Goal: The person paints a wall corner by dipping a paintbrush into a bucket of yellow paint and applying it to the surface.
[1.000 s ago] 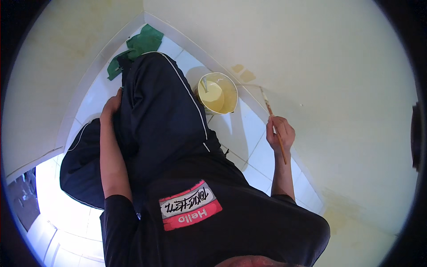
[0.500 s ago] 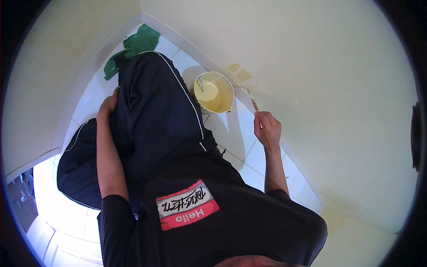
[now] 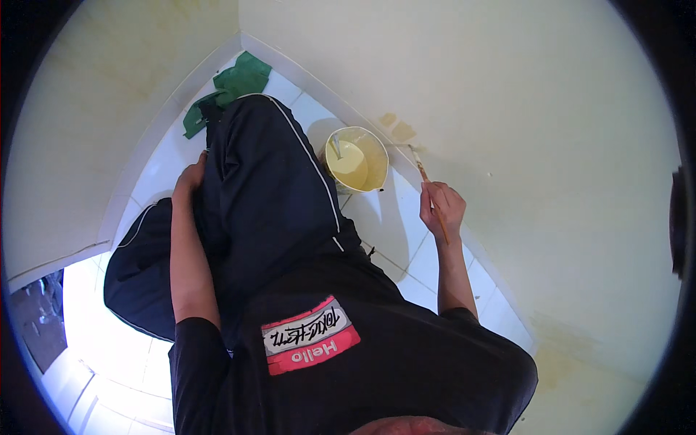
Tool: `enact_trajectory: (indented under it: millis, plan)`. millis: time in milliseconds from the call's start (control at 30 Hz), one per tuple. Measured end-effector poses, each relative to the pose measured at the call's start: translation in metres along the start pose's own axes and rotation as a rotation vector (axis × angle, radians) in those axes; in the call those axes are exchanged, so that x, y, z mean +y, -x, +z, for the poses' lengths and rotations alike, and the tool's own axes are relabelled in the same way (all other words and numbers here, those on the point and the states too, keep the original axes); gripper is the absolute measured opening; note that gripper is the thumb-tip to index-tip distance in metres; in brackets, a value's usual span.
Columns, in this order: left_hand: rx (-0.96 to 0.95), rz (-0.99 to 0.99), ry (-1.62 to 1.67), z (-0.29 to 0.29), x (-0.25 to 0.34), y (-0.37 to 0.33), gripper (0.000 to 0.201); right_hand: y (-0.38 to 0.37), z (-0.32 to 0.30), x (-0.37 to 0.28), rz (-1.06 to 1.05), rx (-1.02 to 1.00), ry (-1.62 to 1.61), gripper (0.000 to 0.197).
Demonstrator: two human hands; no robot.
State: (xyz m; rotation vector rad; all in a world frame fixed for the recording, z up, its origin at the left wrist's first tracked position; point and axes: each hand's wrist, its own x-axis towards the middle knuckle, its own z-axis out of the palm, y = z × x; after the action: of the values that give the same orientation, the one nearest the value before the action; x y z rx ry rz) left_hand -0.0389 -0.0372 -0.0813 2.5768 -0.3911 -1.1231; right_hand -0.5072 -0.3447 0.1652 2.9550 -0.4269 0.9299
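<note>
My right hand [image 3: 443, 206] is closed around the orange-brown handle of a slim paintbrush [image 3: 423, 172]. The brush points away from me, its pale tip at the lower part of the cream wall [image 3: 522, 101], just above the baseboard. Left of the tip, darker tan patches [image 3: 399, 129] mark the wall. Between my leg and the wall stands a bucket [image 3: 376, 168] holding pale yellow paint [image 3: 348, 165], with a greyish handle [image 3: 336, 147] leaning inside. My left hand [image 3: 192, 176] rests against the side of my bent leg, its fingers partly hidden there.
A crumpled green cloth [image 3: 243, 76] lies on the white tiled floor [image 3: 391, 239] in the far corner. Low baseboards [image 3: 301, 72] run along both walls. Bright light falls on the tiles at the lower left, beside a dark area [image 3: 40, 319].
The whole view has shifted slightly, so things sit a little lower and further right. The brush tip stays at nearly the same spot low on the wall; my left hand keeps its place.
</note>
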Motion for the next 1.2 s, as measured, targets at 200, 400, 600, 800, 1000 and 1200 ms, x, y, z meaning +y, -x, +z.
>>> enact_trajectory:
  millis: [200,400,600,800,1000,1200]
  plan:
    - [-0.028,0.011,0.053,0.004,-0.015,-0.029,0.092,0.009,0.01,-0.001,-0.016,-0.057,-0.03,0.02]
    - [0.013,-0.007,0.044,0.0,-0.003,0.0,0.092,0.005,0.001,-0.004,-0.009,0.061,0.029,0.021]
    - [-0.028,0.051,-0.042,0.005,-0.027,-0.043,0.092,0.01,0.012,-0.003,0.005,0.014,0.018,0.021]
    - [0.053,0.087,-0.06,0.011,-0.049,-0.048,0.093,0.019,-0.021,-0.007,0.029,0.027,-0.035,0.019]
    - [-0.005,0.071,-0.003,0.009,-0.023,-0.034,0.094,0.039,-0.02,-0.007,0.163,0.022,0.089,0.012]
    - [-0.01,0.157,-0.056,0.01,-0.022,-0.035,0.093,0.042,-0.012,-0.002,0.592,0.121,-0.138,0.015]
